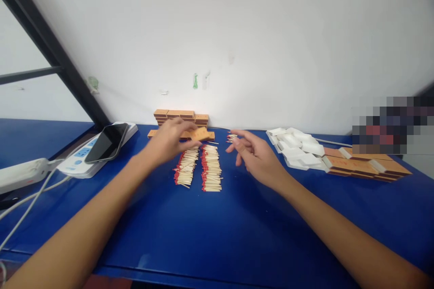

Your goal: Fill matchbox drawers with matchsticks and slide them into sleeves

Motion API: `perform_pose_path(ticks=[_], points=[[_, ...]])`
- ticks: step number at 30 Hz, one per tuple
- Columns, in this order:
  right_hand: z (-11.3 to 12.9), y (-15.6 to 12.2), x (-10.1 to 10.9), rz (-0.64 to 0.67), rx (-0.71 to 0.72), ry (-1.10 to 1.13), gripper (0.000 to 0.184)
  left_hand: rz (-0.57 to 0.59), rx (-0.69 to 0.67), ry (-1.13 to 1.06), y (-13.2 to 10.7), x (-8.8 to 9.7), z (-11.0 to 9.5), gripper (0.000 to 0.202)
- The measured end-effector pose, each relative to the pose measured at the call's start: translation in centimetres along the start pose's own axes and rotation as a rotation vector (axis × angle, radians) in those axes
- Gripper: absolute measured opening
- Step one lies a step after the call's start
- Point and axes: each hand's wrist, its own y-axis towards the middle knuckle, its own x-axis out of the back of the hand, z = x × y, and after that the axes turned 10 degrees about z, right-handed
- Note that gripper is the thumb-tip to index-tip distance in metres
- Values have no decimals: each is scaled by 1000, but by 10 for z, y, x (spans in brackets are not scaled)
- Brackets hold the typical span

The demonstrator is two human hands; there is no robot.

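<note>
My left hand [169, 141] reaches forward over the blue table [217, 235] and its fingers are closed on an orange matchbox [200, 133], just in front of a stack of matchboxes [181, 118] against the wall. Two rows of red-tipped matches [203, 168] lie below that hand. My right hand [252, 152] hovers to the right of the matches with fingers spread and nothing in it. A few loose matches [231, 136] lie just beyond its fingertips.
White inner trays [296, 145] and flat orange sleeves [364, 165] lie at the right. A phone [106, 142] rests on a white power strip [83, 160] at the left, with cables trailing off the edge. A dark metal brace [54, 54] slants along the wall.
</note>
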Motion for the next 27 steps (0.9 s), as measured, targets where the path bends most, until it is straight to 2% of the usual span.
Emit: perform_pose_path(ticks=[3,5,9,11,14,24,27], points=[[-12,7,9,-79,0,-65,48,92,198,94,-12,33,47,33],[-18,11,13,-98,5,-94,45,160,291,193,-22,49,73,37],[-21,12,16,-100,19,-153,44,295,439,365,-34,55,104,31],[-21,11,17,-93,14,-173,45,361,509,415,-36,52,110,29],[-21,11,19,-94,7,-209,46,398,554,425,-35,45,113,30],[-16,11,21,-111,15,-329,40,395,543,375,-36,36,115,34],[-18,12,22,-119,23,-339,36,345,525,419,-35,37,108,38]])
